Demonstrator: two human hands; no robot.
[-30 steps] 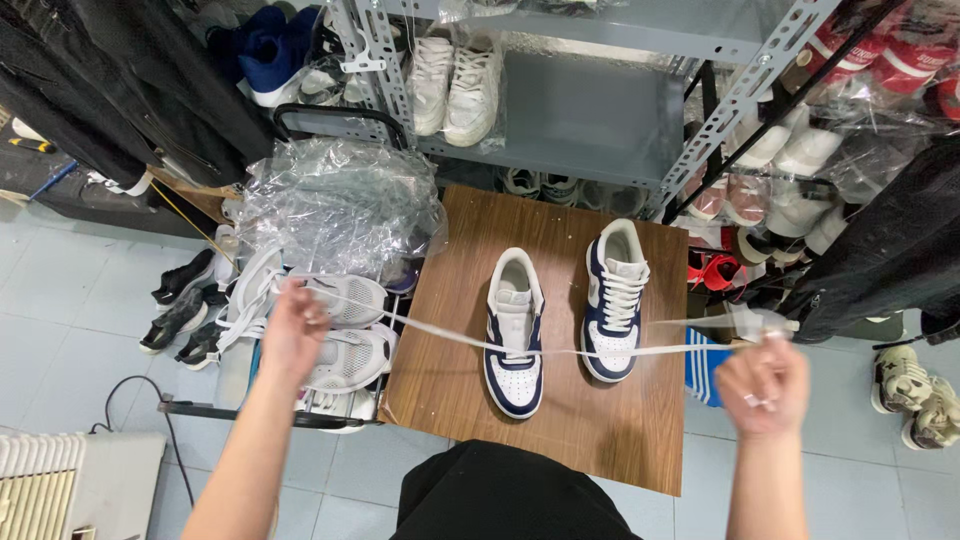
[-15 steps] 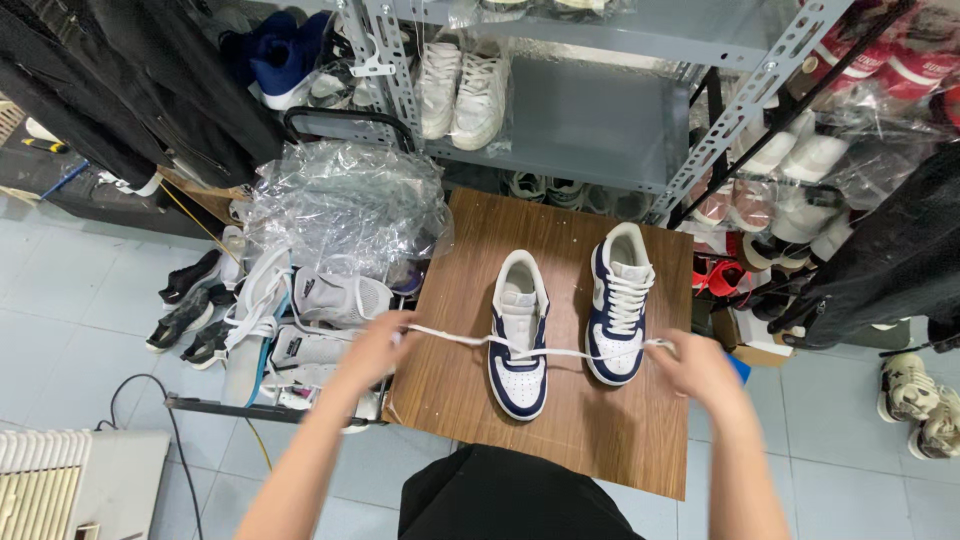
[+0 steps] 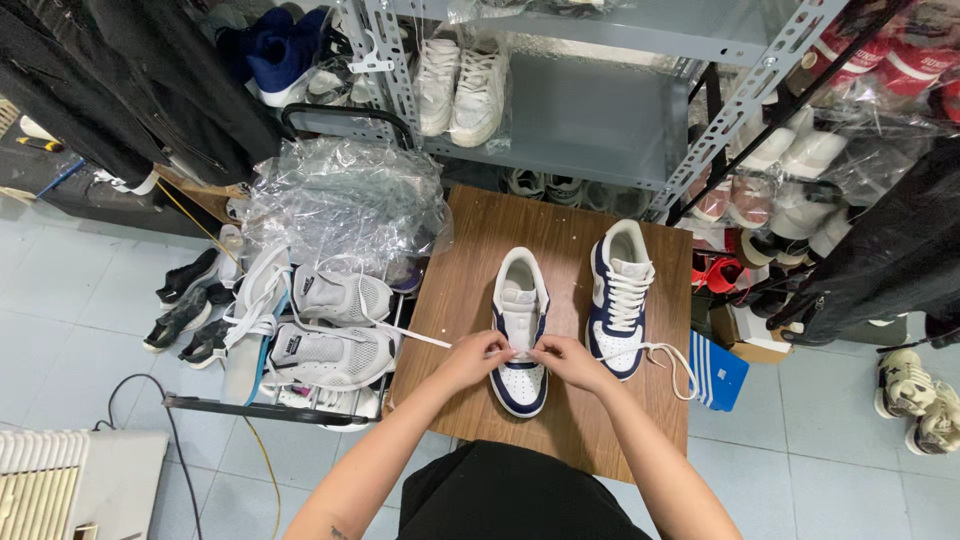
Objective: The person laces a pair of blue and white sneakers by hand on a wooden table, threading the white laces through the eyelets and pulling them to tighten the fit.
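Two navy-and-white sneakers stand on a small brown wooden table (image 3: 575, 420). The left sneaker (image 3: 519, 305) has no lacing up its front; the right sneaker (image 3: 620, 295) is laced. A long white shoelace (image 3: 410, 336) runs through the left sneaker's lowest eyelets. My left hand (image 3: 472, 358) and my right hand (image 3: 566, 360) meet over the left sneaker's toe area, both pinching the lace. One loose end trails left off the table edge, the other loops right past the laced sneaker (image 3: 675, 365).
A wire rack at left holds grey-white sneakers (image 3: 335, 325) and crumpled clear plastic (image 3: 345, 195). Grey metal shelving (image 3: 590, 110) with bagged shoes stands behind the table. Dark clothing hangs at both sides. Shoes lie on the tiled floor (image 3: 70, 290); a blue box (image 3: 718, 375) sits right of the table.
My hands, stretched wide apart with the lace pulled taut a second ago, have come together over the left sneaker. The lace ends now hang slack on both sides.
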